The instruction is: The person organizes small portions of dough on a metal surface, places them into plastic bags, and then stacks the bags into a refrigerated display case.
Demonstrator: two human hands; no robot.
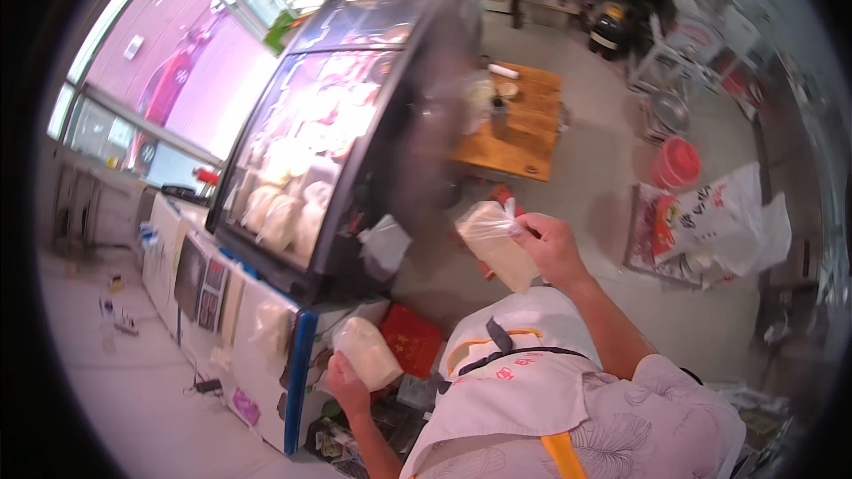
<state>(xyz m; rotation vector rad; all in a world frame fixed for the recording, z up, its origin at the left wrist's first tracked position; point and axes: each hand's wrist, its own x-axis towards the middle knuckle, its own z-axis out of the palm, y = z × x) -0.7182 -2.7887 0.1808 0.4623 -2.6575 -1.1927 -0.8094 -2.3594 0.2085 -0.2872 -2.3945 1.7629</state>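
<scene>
Left hand [347,383] holds a pale packet [371,355] — right hand [550,248] pinches a clear bag [497,247], apparently by its neck.

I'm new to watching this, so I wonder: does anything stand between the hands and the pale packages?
Nothing visible does. The left hand holds the left package, and the right hand holds the right package by its gathered clear plastic.
</scene>
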